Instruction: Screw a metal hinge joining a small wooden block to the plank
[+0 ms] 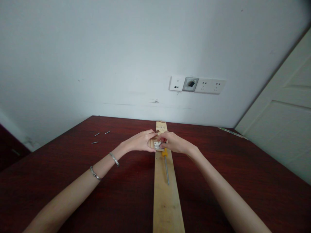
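A small silver metal hinge (157,144) lies over the wooden plank (167,207), between my two hands. My left hand (143,141) curves round the hinge's left side, its fingers and thumb closed on a small light wooden piece (152,142). From the right, the fingers of my right hand (172,142) are pinched together at the hinge's right edge; whatever sits between the fingertips is too small or hidden to name. Just below my right hand a screwdriver (166,167) rests on the plank, yellow handle away from me and metal tip towards me.
Several loose screws or nails (97,134) lie on the dark red tabletop (116,200) at the left. A thin printed strip (233,133) is at the back right. Sockets (211,86) sit on the wall behind, and a white door (286,113) stands at the right.
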Action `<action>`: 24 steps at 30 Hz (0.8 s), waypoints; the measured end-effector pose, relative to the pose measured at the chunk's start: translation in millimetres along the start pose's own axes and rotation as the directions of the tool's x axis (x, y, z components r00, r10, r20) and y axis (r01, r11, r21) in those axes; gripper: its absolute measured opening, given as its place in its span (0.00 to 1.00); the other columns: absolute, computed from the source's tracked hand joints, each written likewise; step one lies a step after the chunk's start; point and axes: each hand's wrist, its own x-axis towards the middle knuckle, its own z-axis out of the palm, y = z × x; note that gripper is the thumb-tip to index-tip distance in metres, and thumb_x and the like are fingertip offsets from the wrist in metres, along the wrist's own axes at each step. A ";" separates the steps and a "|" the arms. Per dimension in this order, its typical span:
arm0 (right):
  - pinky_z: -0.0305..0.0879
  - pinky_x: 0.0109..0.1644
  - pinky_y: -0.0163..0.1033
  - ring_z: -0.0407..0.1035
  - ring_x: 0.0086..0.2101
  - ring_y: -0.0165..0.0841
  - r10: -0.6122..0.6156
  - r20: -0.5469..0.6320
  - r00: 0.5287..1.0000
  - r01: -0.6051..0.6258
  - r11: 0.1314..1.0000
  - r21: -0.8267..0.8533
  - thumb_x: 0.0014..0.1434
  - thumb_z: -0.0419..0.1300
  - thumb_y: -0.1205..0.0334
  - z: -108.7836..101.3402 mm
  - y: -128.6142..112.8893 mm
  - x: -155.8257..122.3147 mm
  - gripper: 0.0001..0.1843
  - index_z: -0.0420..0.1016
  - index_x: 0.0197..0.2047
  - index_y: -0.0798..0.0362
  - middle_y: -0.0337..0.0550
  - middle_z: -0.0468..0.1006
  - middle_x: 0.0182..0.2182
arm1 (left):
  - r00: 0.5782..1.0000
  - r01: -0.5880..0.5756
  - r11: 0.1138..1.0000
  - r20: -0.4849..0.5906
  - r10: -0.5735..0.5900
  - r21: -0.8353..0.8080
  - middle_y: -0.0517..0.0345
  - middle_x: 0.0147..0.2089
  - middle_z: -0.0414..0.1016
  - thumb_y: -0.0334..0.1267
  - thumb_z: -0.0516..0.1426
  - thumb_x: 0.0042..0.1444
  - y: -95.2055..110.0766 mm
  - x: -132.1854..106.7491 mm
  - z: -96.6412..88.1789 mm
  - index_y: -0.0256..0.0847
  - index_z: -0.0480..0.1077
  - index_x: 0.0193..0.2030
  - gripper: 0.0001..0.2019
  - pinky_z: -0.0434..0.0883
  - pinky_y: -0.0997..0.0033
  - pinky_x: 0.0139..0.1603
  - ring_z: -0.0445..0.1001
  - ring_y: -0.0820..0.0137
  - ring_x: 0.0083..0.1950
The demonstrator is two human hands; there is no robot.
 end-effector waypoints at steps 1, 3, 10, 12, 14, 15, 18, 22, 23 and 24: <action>0.60 0.37 0.34 0.66 0.34 0.31 0.009 0.003 1.000 -0.009 1.000 0.003 0.51 0.61 0.72 -0.5 -0.7 -0.2 0.09 0.74 0.38 0.56 0.42 0.73 0.32 | 1.000 0.004 1.000 0.006 -0.004 -0.001 0.49 0.49 0.68 0.44 0.66 0.45 0.7 0.1 -0.4 0.37 0.65 0.53 0.29 0.69 0.65 0.48 0.70 0.61 0.48; 0.59 0.35 0.34 0.65 0.32 0.30 0.018 0.019 1.000 -0.018 1.000 0.008 0.51 0.62 0.71 -1.2 -1.8 -0.3 0.06 0.74 0.36 0.56 0.40 0.72 0.31 | 1.000 0.009 1.000 0.013 -0.008 -0.003 0.49 0.49 0.68 0.44 0.66 0.46 1.6 0.2 -0.8 0.37 0.65 0.53 0.29 0.68 0.64 0.49 0.70 0.61 0.49; 0.57 0.33 0.33 0.64 0.28 0.28 0.024 0.003 1.000 -0.024 0.999 0.025 0.54 0.58 0.72 -2.5 -4.7 0.8 0.07 0.75 0.27 0.56 0.38 0.72 0.26 | 1.000 0.012 1.000 0.004 -0.012 -0.008 0.48 0.50 0.67 0.44 0.65 0.46 0.1 -0.4 1.1 0.37 0.65 0.55 0.30 0.68 0.63 0.51 0.70 0.60 0.50; 0.57 0.33 0.32 0.64 0.27 0.27 0.053 0.000 0.999 -0.053 0.998 0.046 0.54 0.57 0.72 -4.4 -6.3 0.3 0.07 0.75 0.28 0.56 0.38 0.73 0.25 | 1.000 -0.005 1.000 0.001 0.005 -0.018 0.48 0.50 0.67 0.44 0.65 0.46 -0.6 -0.4 1.9 0.37 0.64 0.55 0.30 0.68 0.64 0.52 0.69 0.61 0.50; 0.57 0.32 0.32 0.63 0.27 0.27 0.071 0.000 0.997 -0.071 0.995 0.065 0.55 0.57 0.71 -6.6 -7.3 -0.4 0.07 0.75 0.28 0.57 0.38 0.72 0.24 | 1.000 -0.017 1.000 0.001 0.017 -0.022 0.48 0.50 0.67 0.44 0.65 0.46 -1.4 -0.2 2.5 0.36 0.65 0.55 0.30 0.67 0.64 0.52 0.69 0.61 0.51; 0.57 0.32 0.32 0.63 0.27 0.27 0.074 -0.002 0.997 -0.073 0.995 0.073 0.55 0.57 0.70 -7.5 -7.4 -0.7 0.06 0.75 0.28 0.57 0.38 0.72 0.24 | 1.000 -0.018 1.000 0.003 0.018 -0.021 0.48 0.50 0.67 0.45 0.66 0.46 -1.7 -0.2 2.7 0.36 0.65 0.55 0.30 0.67 0.64 0.52 0.69 0.61 0.51; 0.56 0.31 0.32 0.62 0.26 0.26 0.080 -0.006 0.997 -0.079 0.993 0.094 0.55 0.57 0.69 -9.0 -5.2 -1.1 0.07 0.74 0.28 0.57 0.37 0.71 0.23 | 1.000 -0.012 1.000 0.009 0.012 -0.012 0.47 0.50 0.67 0.45 0.65 0.47 -1.5 -0.1 2.5 0.36 0.65 0.55 0.30 0.67 0.64 0.52 0.69 0.61 0.50; 0.55 0.29 0.31 0.59 0.24 0.25 0.092 0.001 0.996 -0.091 0.988 0.125 0.56 0.56 0.67 -8.6 0.2 -0.7 0.07 0.73 0.28 0.57 0.36 0.68 0.22 | 0.999 0.030 1.000 0.028 -0.030 0.000 0.47 0.51 0.66 0.45 0.65 0.47 1.1 -0.4 0.8 0.36 0.65 0.55 0.30 0.69 0.63 0.50 0.70 0.60 0.49; 0.54 0.28 0.31 0.59 0.24 0.25 0.093 0.003 0.996 -0.092 0.987 0.134 0.56 0.56 0.66 -8.4 1.0 -0.6 0.07 0.73 0.28 0.57 0.35 0.68 0.21 | 0.999 0.038 0.999 0.032 -0.038 0.000 0.47 0.51 0.66 0.46 0.65 0.47 1.7 -0.6 0.5 0.37 0.65 0.55 0.30 0.69 0.64 0.49 0.70 0.60 0.49; 0.54 0.28 0.31 0.59 0.23 0.25 0.094 0.007 0.996 -0.094 0.985 0.143 0.56 0.56 0.66 -8.4 1.3 -0.7 0.07 0.73 0.28 0.57 0.35 0.68 0.21 | 0.999 0.041 0.999 0.036 -0.041 -0.001 0.48 0.51 0.66 0.46 0.65 0.47 2.0 -0.7 0.3 0.37 0.65 0.55 0.30 0.69 0.64 0.48 0.70 0.60 0.49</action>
